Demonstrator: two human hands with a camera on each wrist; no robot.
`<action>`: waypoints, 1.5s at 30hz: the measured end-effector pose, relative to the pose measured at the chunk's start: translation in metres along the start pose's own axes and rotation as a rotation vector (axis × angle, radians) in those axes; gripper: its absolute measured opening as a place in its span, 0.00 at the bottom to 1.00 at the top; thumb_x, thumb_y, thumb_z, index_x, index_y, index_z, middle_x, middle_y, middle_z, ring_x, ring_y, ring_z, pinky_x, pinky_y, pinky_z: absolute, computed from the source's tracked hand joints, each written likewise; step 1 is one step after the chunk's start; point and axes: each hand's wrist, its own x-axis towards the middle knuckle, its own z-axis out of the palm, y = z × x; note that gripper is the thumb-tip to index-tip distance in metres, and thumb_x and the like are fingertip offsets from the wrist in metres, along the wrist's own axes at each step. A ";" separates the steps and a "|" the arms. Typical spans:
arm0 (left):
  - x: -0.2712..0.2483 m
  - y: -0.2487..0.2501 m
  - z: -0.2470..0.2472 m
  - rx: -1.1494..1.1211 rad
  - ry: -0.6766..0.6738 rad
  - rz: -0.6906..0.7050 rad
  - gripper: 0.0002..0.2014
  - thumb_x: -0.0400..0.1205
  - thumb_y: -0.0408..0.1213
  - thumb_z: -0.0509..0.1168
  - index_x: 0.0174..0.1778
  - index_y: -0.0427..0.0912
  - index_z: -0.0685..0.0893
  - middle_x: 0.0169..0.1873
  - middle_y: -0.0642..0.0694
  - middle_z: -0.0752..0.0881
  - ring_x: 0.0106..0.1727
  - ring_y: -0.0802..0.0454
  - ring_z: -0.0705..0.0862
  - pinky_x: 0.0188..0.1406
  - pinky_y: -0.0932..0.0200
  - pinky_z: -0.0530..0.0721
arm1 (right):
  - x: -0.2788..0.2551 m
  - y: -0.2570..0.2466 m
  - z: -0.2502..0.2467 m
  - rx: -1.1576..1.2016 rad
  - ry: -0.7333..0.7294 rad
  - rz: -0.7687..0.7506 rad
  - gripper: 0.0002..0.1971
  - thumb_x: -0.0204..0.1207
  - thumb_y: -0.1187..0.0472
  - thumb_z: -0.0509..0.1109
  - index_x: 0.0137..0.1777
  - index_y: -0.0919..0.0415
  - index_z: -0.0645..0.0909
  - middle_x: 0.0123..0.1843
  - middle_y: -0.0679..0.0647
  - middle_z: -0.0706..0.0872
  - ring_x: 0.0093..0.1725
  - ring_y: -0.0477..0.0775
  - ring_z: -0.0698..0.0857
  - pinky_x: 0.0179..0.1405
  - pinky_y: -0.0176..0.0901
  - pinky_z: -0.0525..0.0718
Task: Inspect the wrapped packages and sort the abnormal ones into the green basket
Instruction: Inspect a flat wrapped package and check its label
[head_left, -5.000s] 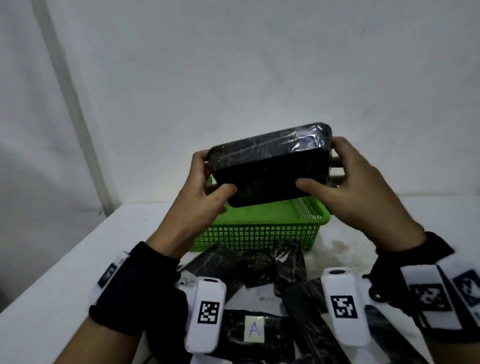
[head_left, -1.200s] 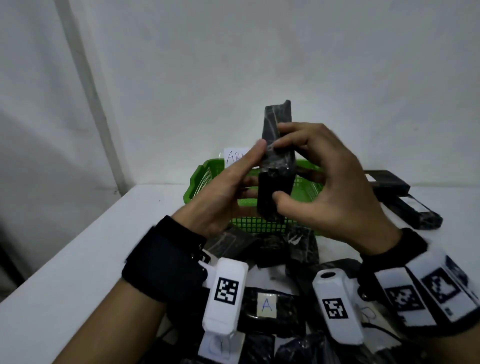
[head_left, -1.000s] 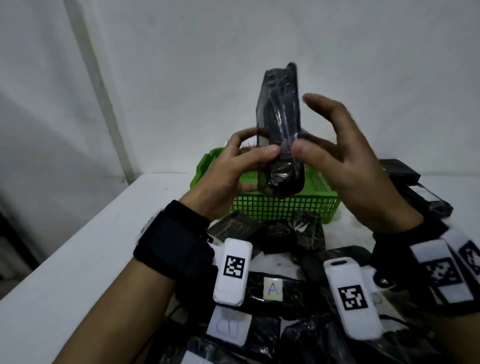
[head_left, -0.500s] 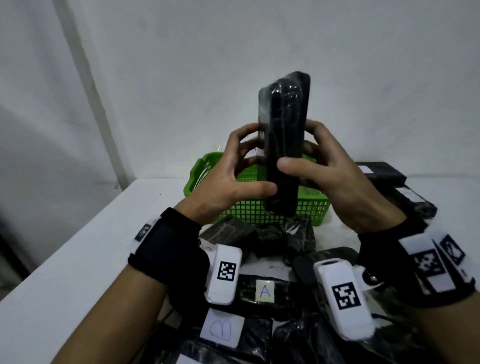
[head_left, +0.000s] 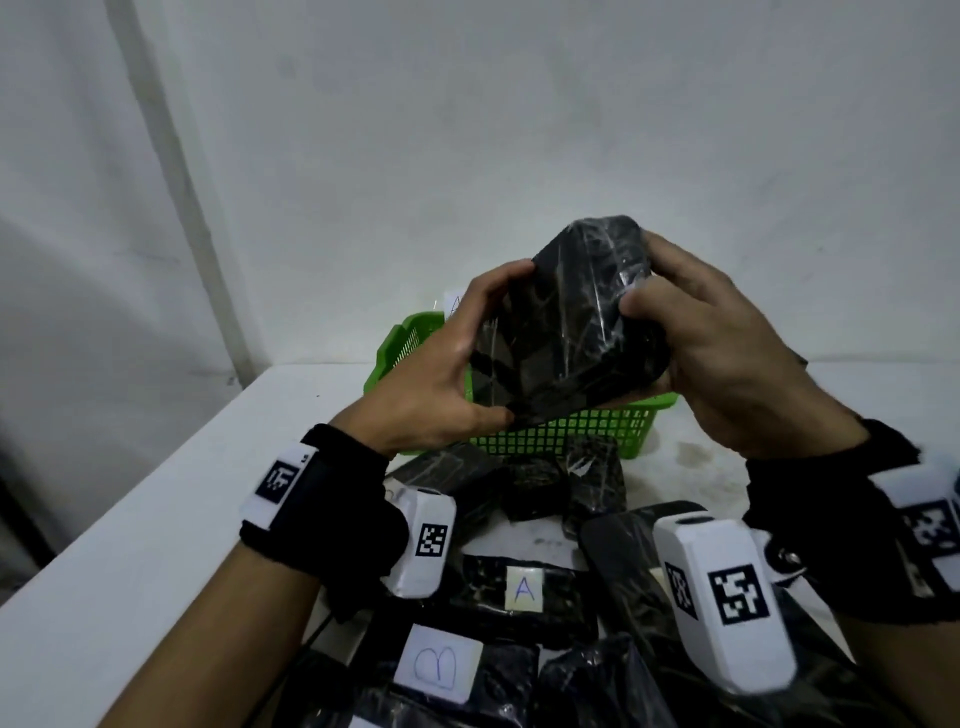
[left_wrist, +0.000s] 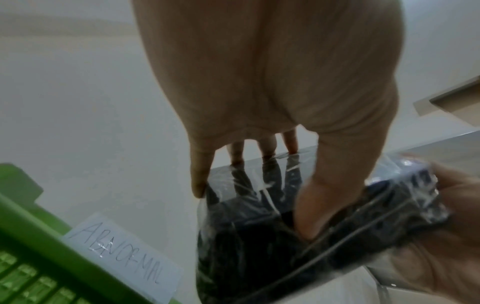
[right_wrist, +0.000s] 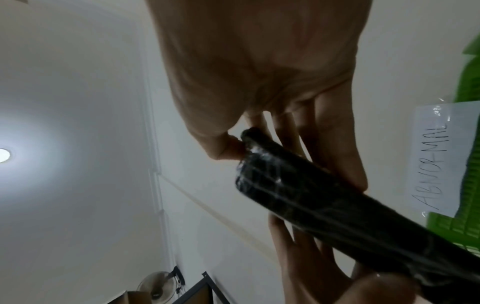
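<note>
Both forearms are bare. Each wrist wears a wide black fabric wristband (head_left: 332, 499) with a white rectangular tag (head_left: 278, 480) printed with a black square-code marker. Under each wrist sits a white plastic box-shaped camera unit (head_left: 423, 540), rounded at the corners and bearing the same kind of marker; the right one (head_left: 722, 597) shows two.

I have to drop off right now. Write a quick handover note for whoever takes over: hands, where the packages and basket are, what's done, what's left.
Left hand and right hand both grip one black wrapped package, held tilted in the air in front of the green basket.
The basket stands at the back of the white table and carries an ABNORMAL label.
More wrapped packages lie near the wrists, one labelled A, one labelled B.
Done: package picked up for inspection.
Left: judge it, drop it into the basket if abnormal, then check the rest.
</note>
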 end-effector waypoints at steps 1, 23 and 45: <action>-0.001 -0.001 -0.002 -0.040 0.025 0.010 0.49 0.72 0.19 0.75 0.84 0.48 0.57 0.78 0.59 0.67 0.76 0.76 0.68 0.67 0.73 0.76 | 0.000 0.001 0.000 0.012 0.010 -0.015 0.24 0.83 0.70 0.59 0.66 0.42 0.84 0.46 0.53 0.87 0.40 0.51 0.87 0.30 0.53 0.89; 0.003 0.002 -0.011 -0.500 0.412 -0.263 0.22 0.76 0.57 0.66 0.65 0.58 0.76 0.52 0.58 0.89 0.59 0.48 0.89 0.60 0.45 0.86 | 0.005 0.019 0.003 -0.226 0.269 -0.125 0.17 0.71 0.42 0.77 0.51 0.51 0.81 0.52 0.52 0.91 0.57 0.55 0.90 0.62 0.63 0.87; 0.006 0.000 -0.011 -0.603 0.617 -0.112 0.29 0.75 0.30 0.67 0.74 0.42 0.75 0.53 0.47 0.87 0.48 0.55 0.87 0.44 0.61 0.88 | 0.005 0.017 -0.027 -0.438 -0.065 -0.158 0.60 0.53 0.41 0.88 0.85 0.32 0.59 0.86 0.39 0.67 0.82 0.41 0.72 0.82 0.56 0.72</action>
